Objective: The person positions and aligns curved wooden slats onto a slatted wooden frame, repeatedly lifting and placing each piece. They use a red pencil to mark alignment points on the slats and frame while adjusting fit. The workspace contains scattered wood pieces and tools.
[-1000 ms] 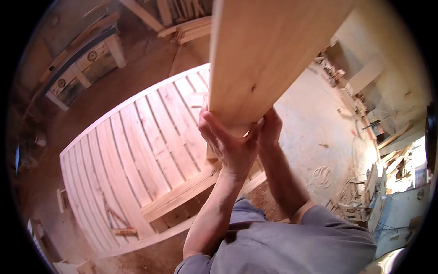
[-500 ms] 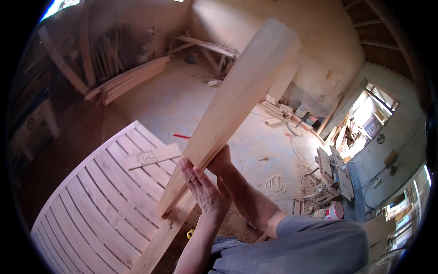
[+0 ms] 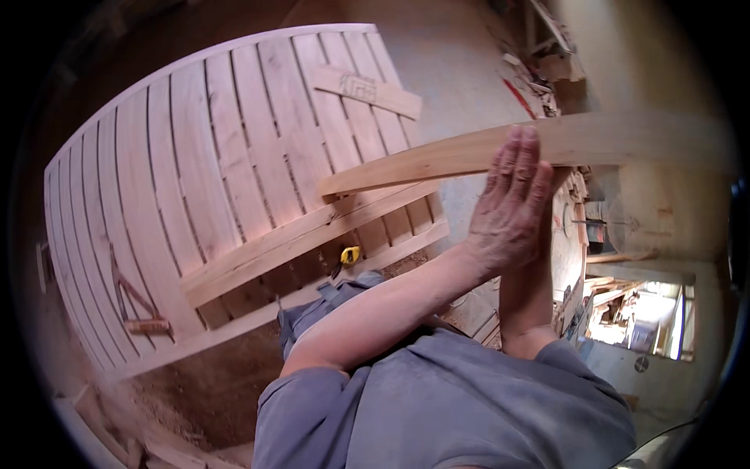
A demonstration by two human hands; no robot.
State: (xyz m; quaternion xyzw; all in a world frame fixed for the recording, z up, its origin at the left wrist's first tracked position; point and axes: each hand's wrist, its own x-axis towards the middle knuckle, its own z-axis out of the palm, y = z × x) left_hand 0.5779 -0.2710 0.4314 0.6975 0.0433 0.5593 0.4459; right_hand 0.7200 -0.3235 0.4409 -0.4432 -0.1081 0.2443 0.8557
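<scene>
Two hands close together, long board behind left's straight fingers, right's grip hidden

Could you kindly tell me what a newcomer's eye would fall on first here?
Probably the long pale board, which runs from mid-picture toward the right edge, with the left hand laid against it. Next might come the large slatted wooden panel filling the upper left. A small yellow tool near the person's waist stands out, as does the bright opening at lower right.
</scene>
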